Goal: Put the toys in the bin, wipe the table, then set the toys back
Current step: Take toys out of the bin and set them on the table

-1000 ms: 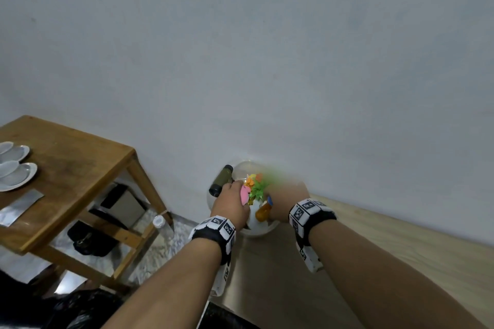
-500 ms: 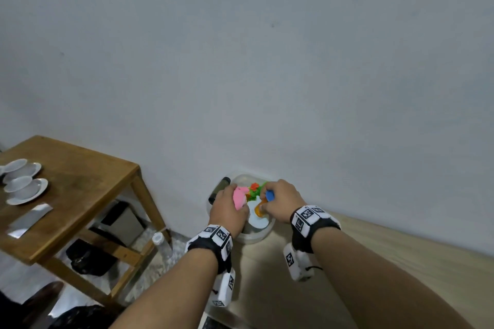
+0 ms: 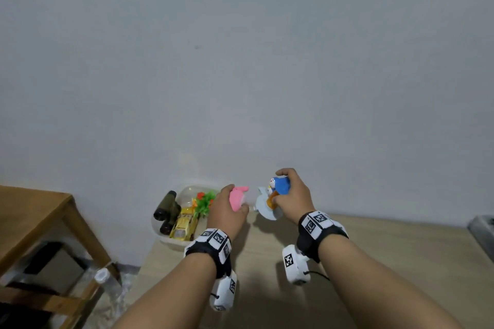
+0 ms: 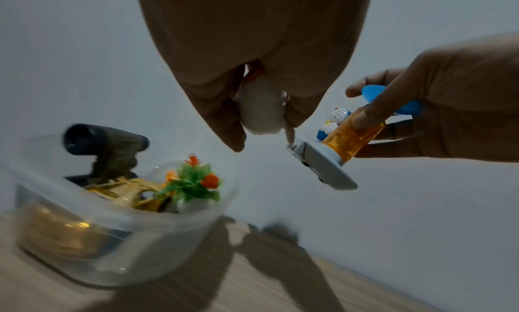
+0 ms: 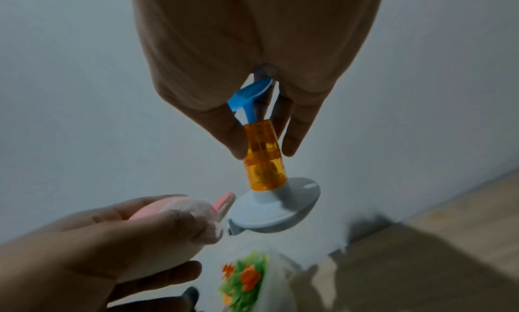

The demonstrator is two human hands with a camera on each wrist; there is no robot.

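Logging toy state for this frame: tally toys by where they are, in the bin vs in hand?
In the bin: 3 (binoculars, yellow car, plastic flowers)
In the left hand: 1 (pink plush)
In the right hand: 1 (blue cat figure toy)
Total: 5

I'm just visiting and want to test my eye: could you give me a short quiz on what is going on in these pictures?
1. True or false: the left hand holds a pink plush toy.
2. Which toy is in the bin? A) yellow car B) red ball C) white doll
3. What does the right hand hold?

Key:
1. True.
2. A; binoculars and a plastic plant lie there too.
3. A blue cat toy with an orange tube on a grey round base, lifted above the table.
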